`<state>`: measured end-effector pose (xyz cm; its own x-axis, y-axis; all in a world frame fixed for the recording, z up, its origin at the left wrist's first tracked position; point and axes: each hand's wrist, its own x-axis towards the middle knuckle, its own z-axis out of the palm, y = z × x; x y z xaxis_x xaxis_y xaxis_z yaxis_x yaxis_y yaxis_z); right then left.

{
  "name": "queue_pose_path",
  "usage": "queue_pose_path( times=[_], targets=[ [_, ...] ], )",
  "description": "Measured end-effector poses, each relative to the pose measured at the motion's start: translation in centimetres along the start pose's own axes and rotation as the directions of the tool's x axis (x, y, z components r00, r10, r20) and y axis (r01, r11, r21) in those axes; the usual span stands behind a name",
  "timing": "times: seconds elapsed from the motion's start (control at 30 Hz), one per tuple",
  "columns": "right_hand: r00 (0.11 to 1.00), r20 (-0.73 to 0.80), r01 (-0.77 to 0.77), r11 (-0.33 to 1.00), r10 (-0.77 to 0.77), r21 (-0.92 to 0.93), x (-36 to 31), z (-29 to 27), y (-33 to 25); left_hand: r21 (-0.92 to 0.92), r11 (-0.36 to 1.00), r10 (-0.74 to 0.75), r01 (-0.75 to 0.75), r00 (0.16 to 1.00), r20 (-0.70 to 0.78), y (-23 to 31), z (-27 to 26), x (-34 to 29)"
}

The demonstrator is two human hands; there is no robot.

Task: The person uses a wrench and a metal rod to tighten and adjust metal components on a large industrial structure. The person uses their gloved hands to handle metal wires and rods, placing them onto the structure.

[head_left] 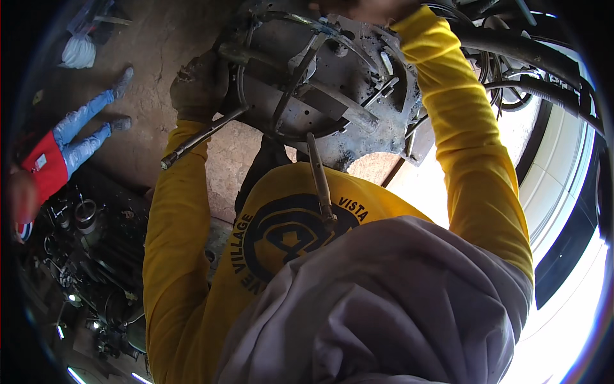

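In front of me is a greasy metal frame [332, 99], a holed plate with curved bars and spoke-like arms. My left hand [200, 86], dark and in shadow, is closed at its left edge; part of the fingers is hidden. One metal rod [203, 137] juts from the frame across my left forearm. A second rod [320, 179] points down toward my body. My right hand [371, 9] is beyond the frame's far edge, cut by the top of the picture and blurred, so its grip does not show.
At the left a person in a red top and blue jeans [83, 131] is near dark machine parts [96, 256]. A white bag [78, 51] lies at the upper left. Black hoses [531, 57] and a pale vehicle panel [556, 153] are at the right. Grey cloth [384, 301] covers the lower middle.
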<state>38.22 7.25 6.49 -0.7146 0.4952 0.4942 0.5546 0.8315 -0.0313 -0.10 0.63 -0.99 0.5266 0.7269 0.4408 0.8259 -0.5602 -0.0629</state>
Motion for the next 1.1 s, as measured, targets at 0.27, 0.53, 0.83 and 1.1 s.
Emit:
queue_pose_path(
  times=[0.27,0.53,0.83,1.1],
  targets=[
    [0.983,0.186,0.006,1.0,-0.003,-0.017,4.5,2.9,-1.3,-0.095,0.991,-0.087,0.091,0.995,0.048,0.0,-0.4,0.3],
    [0.868,0.075,-0.476,0.866,0.49,-0.155,-2.8,-2.1,-8.7,-0.135,0.982,-0.124,0.131,0.99,0.062,0.3,-1.0,-0.1],
    [0.924,0.104,-0.315,0.889,0.367,-0.334,-6.4,-5.3,-6.6,-0.116,0.987,-0.097,0.108,0.991,0.096,0.4,-1.1,1.2],
    [0.847,0.202,-0.485,0.87,0.492,-0.086,-0.2,-4.3,-5.0,-0.074,0.987,-0.139,0.14,0.99,0.024,0.7,-0.8,0.4]
  ],
)
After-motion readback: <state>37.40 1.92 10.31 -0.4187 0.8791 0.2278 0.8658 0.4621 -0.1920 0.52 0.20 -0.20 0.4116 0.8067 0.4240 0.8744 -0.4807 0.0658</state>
